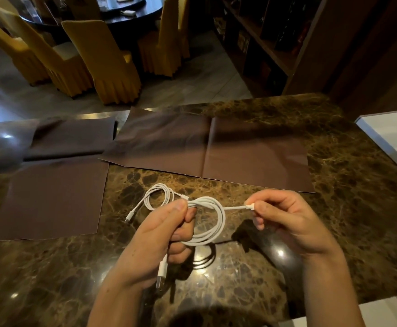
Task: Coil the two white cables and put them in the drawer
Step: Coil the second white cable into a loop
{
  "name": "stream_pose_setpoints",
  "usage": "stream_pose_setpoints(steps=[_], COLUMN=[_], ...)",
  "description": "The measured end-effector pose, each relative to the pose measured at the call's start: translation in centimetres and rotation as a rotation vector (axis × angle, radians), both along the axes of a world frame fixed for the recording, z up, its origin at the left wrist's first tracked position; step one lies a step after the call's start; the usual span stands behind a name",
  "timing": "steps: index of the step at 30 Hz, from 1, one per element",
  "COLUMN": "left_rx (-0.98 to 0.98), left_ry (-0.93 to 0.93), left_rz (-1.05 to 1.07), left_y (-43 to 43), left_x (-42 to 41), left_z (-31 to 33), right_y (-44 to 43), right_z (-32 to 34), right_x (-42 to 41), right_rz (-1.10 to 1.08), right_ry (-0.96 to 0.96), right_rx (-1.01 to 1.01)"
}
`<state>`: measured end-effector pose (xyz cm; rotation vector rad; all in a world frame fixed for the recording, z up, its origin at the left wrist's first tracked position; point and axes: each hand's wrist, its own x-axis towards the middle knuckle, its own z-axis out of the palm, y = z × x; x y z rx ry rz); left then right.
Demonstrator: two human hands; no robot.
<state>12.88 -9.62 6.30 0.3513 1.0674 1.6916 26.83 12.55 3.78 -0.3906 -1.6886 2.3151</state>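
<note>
The fingers (181,235) of the left hand (156,234) are curled around a white cable (219,224), with the thumb pressed down on top, so that several turns of it are bunched in the grip and bulge out as a loop toward the right hand (289,220). A large USB plug (162,273) on one end of this held cable hangs out below the left fingers, close to the wrist. From the top of the loop a short straight run of the held cable stretches across to the right hand, whose thumb and forefinger pinch the small plug (249,206) on the other end; the remaining right fingers (258,224) are loosely curled beneath and touch nothing that can be seen. The held cable is lifted clear of the marble counter (339,185) and casts a shadow on it. Just beyond the held cable and to its left, a second white cable (159,194) lies on the counter in a loose coil, one thin end (128,219) trailing out to the left; whether it touches the held cable cannot be told, since the left thumb covers the spot where they meet. Farther beyond the held cable a creased brown sheet (251,149) lies flat on the counter, and two more brown sheets (51,197) lie well to the left of it. Far beyond the held cable, past the counter's edge, stand yellow-covered chairs (105,55) around a dark round table (133,13), with dark shelving (263,43) to the right of them.
</note>
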Motion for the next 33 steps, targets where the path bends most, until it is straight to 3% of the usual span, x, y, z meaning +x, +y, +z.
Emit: stream_pose_setpoints(steps=[5,7,16,25,33], left_rx=[-0.105,-0.119,-0.229,-0.519,-0.864], left_ry=[0.219,0.254,0.409,0.711,1.275], left_rz=[0.06,0.053,0.173,0.351,0.282], left_y=[0.1,0.1,-0.7,-2.5,-0.6], left_x=[-0.4,-0.5,-1.2,-4.9,-10.2], left_z=[-0.4,-0.6,-2.5,-4.6,-6.7], right_y=[-1.0,-2.1,-5.2,-5.5,-5.2], right_z=[0.6,0.8,-0.7,-3.5,-4.2], right_x=[-1.7,-2.8,-5.2,-6.5,-6.7], right_rz=[0.18,0.249,0.146,-0.023,-0.045], right_ry=[-0.046,-0.035,-0.1,-0.16,-0.203], right_rx=[0.291,0.316,0.258,0.072,-0.014])
